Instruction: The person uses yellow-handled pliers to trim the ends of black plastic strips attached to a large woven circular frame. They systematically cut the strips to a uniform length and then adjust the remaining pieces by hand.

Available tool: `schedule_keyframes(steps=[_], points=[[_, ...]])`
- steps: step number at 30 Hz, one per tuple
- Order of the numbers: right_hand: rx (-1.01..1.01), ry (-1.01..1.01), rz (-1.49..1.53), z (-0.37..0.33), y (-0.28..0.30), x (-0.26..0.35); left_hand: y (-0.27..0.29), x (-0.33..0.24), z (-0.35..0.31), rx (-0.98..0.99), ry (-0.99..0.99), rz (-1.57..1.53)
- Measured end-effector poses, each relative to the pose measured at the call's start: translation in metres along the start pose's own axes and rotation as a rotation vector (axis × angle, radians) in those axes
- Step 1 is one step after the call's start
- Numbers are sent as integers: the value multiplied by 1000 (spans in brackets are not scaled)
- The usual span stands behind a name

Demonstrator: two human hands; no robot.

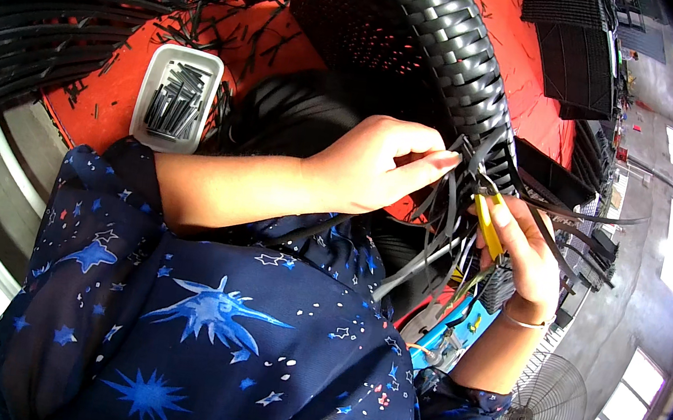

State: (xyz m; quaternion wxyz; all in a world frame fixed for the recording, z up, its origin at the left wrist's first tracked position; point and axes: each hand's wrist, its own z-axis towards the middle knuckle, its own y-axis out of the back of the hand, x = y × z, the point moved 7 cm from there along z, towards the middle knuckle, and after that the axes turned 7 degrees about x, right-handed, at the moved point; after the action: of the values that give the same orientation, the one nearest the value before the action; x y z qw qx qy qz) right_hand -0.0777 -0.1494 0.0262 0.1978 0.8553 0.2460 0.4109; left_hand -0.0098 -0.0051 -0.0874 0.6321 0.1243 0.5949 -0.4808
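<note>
A black woven plastic-strip furniture piece point(456, 60) curves down from the top middle, with loose black strips point(431, 252) hanging from its lower end. My left hand point(377, 163) is closed there, thumb and forefinger pinched on a thin black strip. On the other side of this end, my right hand point(526, 245) wraps round a pair of pliers point(487, 220) with yellow handles. Their dark jaws are up against the strips at the weave's edge. Whether the jaws bite on a strip is hard to make out.
Short black strip pieces lie in a white plastic tub point(141, 95) on a red surface point(104, 99), with more scraps scattered behind it. A black slatted piece point(65, 13) rises at the left. A blue container point(464, 322) sits below my right hand. A large fan point(526, 418) stands at lower right.
</note>
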Motion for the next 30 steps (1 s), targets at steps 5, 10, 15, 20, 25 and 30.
schedule_keyframes(steps=[5, 10, 15, 20, 25, 30], points=[[1, 25, 6, 0, 0, -2, -1, 4, 0, 2, -8, 24], [9, 28, 1, 0, 0, -4, -1, 4, -1, 14, 5, 21], [4, 13, 8, 1, 0, -6, 2, 4, -1, 13, -11, 84], [19, 6, 16, 2, -1, -8, 0, 7, -2, 18, -2, 49], [26, -18, 12, 4, -2, -7, 1, 9, -2, 21, -21, 47], [21, -35, 34, 5, -3, -7, 1, 10, -2, 28, -4, 24]])
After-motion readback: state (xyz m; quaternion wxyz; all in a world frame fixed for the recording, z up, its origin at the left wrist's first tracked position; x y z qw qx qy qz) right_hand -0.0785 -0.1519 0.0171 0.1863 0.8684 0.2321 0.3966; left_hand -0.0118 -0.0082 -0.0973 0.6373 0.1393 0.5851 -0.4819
